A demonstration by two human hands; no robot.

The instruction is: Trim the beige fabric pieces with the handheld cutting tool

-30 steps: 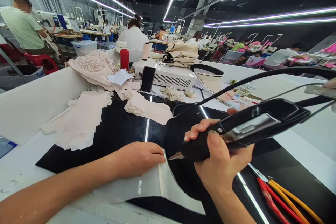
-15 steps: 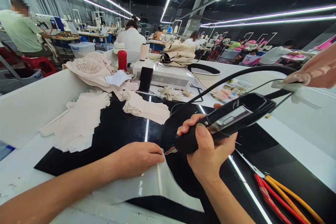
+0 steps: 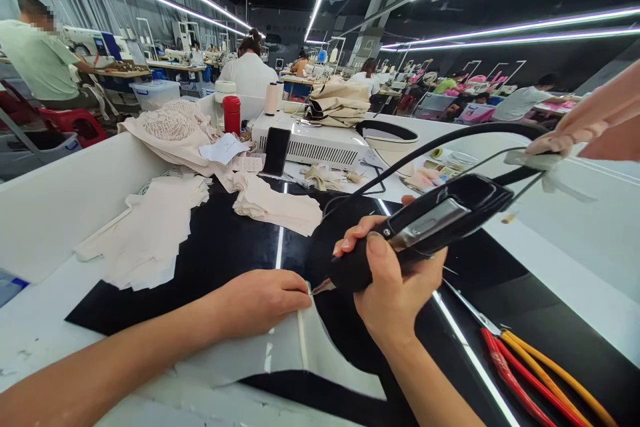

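My right hand (image 3: 395, 293) is wrapped round a black corded handheld tool (image 3: 425, 227) with a pointed metal tip (image 3: 323, 287). The tip points down to the left and meets the fingertips of my left hand (image 3: 270, 300), at the edge of the work; whether it touches cannot be told. Closed in a pinch, my left hand holds the top end of a narrow cream strip (image 3: 303, 343). That strip runs down over a thin pale sheet (image 3: 335, 353) with a curved edge, lying on the black glossy board (image 3: 240, 253). The left fingertips are partly hidden.
Scissors with red and orange handles (image 3: 525, 360) lie at right. Pale cut fabric pieces (image 3: 145, 227) and a fabric stack (image 3: 277, 207) lie at left and centre. Behind stand a phone (image 3: 277, 152), red bottle (image 3: 232, 115) and white box (image 3: 320, 147). The tool's cord (image 3: 425, 150) arches right.
The tool and my right hand have shifted slightly left and down, with the cord following. My left hand stays nearly in place on the strip.
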